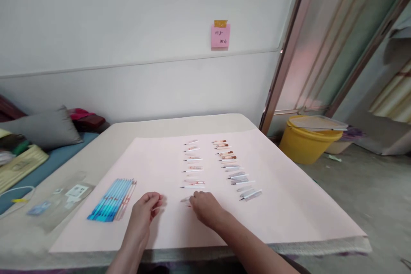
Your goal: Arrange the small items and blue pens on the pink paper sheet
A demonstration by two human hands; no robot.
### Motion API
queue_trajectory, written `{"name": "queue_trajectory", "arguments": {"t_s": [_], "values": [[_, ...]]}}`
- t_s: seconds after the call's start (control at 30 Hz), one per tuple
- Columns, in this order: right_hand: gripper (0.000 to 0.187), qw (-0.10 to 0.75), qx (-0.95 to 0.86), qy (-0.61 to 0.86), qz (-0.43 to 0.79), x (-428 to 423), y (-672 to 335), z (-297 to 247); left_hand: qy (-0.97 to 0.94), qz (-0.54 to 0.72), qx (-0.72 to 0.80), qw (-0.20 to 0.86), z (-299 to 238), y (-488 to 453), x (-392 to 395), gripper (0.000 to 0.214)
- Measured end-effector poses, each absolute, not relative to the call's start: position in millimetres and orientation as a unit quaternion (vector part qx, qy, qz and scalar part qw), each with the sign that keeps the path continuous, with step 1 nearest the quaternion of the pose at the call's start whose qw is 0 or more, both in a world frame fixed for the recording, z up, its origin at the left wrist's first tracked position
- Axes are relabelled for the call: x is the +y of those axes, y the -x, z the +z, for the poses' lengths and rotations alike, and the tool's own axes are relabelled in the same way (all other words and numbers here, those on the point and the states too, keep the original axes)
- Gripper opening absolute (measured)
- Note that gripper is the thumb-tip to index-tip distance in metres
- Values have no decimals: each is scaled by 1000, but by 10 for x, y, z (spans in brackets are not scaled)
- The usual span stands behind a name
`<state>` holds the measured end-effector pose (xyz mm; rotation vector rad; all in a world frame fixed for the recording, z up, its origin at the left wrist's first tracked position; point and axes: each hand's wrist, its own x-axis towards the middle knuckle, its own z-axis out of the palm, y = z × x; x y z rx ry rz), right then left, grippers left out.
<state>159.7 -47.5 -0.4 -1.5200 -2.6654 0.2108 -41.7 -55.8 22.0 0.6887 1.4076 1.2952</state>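
Clear plastic bag [61, 200]: lies flat on the pale cover of the bench [180, 123], well left of the left hand, with printed cards [77, 190] inside it.

Blue pens [112, 200]: a tight side-by-side bundle on the pink paper sheet [282, 218], just left of the left hand, their long axes slanting away and to the right.

Left hand [146, 210]: half curled, fingers bunched, just above the sheet. A thin pale sliver may sit at the fingertips, but it is too blurred to say whether anything is held.

Small clear sleeve [185, 199]: lies on the sheet between the two hands, much nearer the right, its long axis running roughly across the person's front.

Right hand [205, 209]: partly closed, fingers angled down and to the left, their tips at or just beside the sleeve. I cannot tell whether they have hold of it.

Left row of pen parts [192, 162]: thin pieces lying crosswise, one beyond another, straight ahead of the right hand.

Right row of pen parts [234, 171]: a matching line ahead and to the right of the right hand, brown-tipped pieces farthest away, clear sleeves nearest.

Yellow bucket [310, 139]: stands on the floor, well right of the right hand, beyond the bench.
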Motion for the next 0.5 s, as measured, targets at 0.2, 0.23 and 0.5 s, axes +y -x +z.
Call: {"name": "queue_trajectory", "arguments": {"t_s": [0.2, 0.23, 0.5], "values": [[17, 66, -841, 533, 64, -431, -1795, 135, -448, 448, 665, 397, 137, 517, -1048, 14], [19, 72, -832, 547, 61, -418, -1862, 152, -474, 437, 667, 373, 129, 520, -1165, 14], [20, 87, -798, 591, 75, -463, -2112, 87, -632, 328, 655, 253, -66, 405, -2124, 7]]}}
